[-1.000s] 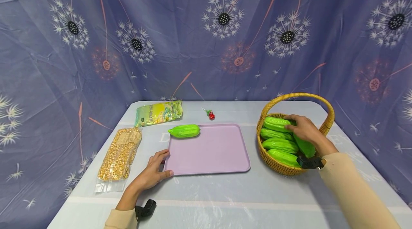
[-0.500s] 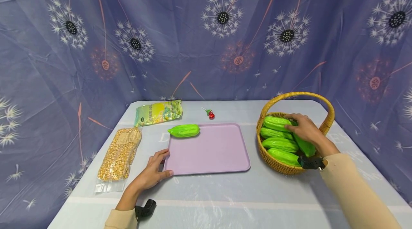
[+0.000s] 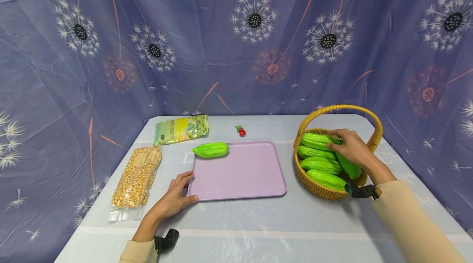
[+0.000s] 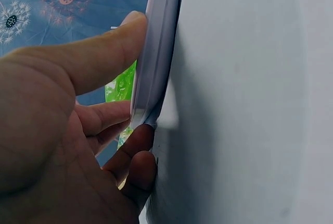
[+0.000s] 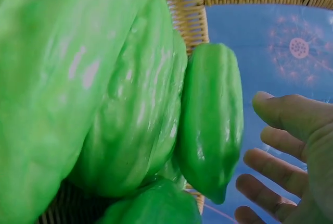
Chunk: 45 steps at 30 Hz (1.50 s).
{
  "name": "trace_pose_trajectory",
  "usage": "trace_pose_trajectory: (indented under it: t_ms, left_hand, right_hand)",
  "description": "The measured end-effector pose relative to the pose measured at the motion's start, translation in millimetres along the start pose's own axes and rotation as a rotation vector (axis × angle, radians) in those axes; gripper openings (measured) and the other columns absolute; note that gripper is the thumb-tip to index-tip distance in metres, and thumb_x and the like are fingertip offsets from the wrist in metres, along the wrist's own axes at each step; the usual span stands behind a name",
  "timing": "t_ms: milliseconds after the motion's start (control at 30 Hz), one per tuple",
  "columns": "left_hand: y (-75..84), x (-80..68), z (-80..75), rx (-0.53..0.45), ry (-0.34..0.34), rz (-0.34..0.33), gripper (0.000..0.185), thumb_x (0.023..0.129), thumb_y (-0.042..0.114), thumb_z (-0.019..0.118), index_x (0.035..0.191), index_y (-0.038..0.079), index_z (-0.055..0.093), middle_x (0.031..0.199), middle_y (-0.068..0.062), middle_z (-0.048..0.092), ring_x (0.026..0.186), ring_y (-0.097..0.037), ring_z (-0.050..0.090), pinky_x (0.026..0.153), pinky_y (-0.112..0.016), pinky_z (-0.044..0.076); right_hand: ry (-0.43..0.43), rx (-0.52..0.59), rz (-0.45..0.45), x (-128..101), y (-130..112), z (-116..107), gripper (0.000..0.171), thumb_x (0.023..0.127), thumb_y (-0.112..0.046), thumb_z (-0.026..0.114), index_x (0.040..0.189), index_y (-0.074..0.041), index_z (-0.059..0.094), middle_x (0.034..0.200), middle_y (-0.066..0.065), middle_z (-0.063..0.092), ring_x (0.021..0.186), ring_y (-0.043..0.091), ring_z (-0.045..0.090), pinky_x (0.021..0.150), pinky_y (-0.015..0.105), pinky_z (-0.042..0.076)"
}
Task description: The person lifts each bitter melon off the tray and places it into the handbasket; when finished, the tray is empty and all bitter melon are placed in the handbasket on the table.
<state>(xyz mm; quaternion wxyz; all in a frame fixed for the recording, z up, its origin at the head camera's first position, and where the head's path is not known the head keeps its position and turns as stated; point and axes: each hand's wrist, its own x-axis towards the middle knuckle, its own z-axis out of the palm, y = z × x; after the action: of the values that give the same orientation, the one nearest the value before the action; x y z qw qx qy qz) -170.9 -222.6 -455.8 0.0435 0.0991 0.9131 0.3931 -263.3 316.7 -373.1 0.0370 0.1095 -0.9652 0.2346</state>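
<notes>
Wicker is framing the right side of the table: a round woven basket [image 3: 334, 191] with an arched handle is sitting near the table's right edge, holding several glossy green gourds. The right hand [image 3: 351, 148] is reaching into the basket from the near side and resting over the far gourd [image 3: 317, 141], the topmost one in the head view. In the right wrist view the fingers [image 5: 270, 165] are lying loose and spread just beside that gourd [image 5: 212, 114], with a gap showing between skin and fruit, so the hand appears to be relaxed and grasping nothing, though the head view is hiding the fingertips behind the hand. The other gourds [image 3: 320, 165] are lying side by side below it, crowding the wrist camera's view. Across the table the left hand [image 3: 174, 199] is holding the near left corner of a lilac tray [image 3: 255, 181]; the left wrist view is showing the thumb [image 4: 99, 52] pressing on top of the tray's rim [image 4: 156, 52] while the curled fingers are tucking under it. One more green gourd [image 3: 211, 150] is lying on the tray's far left corner. A clear bag of corn kernels [image 3: 137, 176] is lying left of the tray, a yellow-green packet [image 3: 181, 130] beyond it, and a small red thing [image 3: 242, 132] near the far edge.
</notes>
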Motion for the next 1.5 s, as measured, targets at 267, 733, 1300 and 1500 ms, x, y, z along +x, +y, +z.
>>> trace_pose_trajectory:
  t_ms: [267, 733, 1300, 1500]
  left_hand:
    - [-0.9, 0.5, 0.0, 0.004, -0.001, 0.010, 0.074, 0.081, 0.026, 0.073, 0.141, 0.002, 0.038, 0.149, -0.010, 0.032, 0.127, -0.032, 0.034, 0.101, -0.050, 0.035]
    - [0.6, 1.6, -1.2, 0.012, -0.005, 0.001, 0.073, 0.081, 0.025, 0.072, 0.141, 0.002, 0.037, 0.149, -0.010, 0.032, 0.127, -0.032, 0.035, 0.101, -0.050, 0.035]
    - [-0.6, 0.3, -1.9, 0.012, -0.003, 0.004, 0.073, 0.081, 0.027, 0.072, 0.141, 0.002, 0.038, 0.149, -0.010, 0.032, 0.127, -0.031, 0.034, 0.101, -0.050, 0.035]
    - [-1.0, 0.4, -1.1, -0.003, -0.005, 0.003, 0.074, 0.081, 0.025, 0.073, 0.141, 0.001, 0.038, 0.149, -0.010, 0.032, 0.127, -0.031, 0.035, 0.101, -0.049, 0.035]
  right_hand:
    - [0.042, 0.005, -0.036, -13, -17, -5, 0.056, 0.092, -0.034, 0.060, 0.135, 0.001, 0.048, 0.136, 0.030, 0.042, 0.122, 0.049, 0.036, 0.094, 0.064, 0.031]
    - [0.192, 0.076, -0.250, -42, -58, 12, 0.048, 0.086, -0.021, 0.069, 0.128, -0.003, 0.054, 0.127, 0.023, 0.054, 0.119, 0.044, 0.043, 0.092, 0.061, 0.033]
    - [0.203, 0.107, -0.401, -56, -111, 51, 0.048, 0.081, -0.022, 0.074, 0.125, -0.011, 0.058, 0.125, 0.008, 0.058, 0.115, 0.025, 0.049, 0.093, 0.050, 0.041]
    - [0.223, 0.102, -0.463, -52, -127, 65, 0.049, 0.078, -0.020, 0.077, 0.122, -0.010, 0.060, 0.121, 0.006, 0.060, 0.112, 0.021, 0.050, 0.089, 0.043, 0.041]
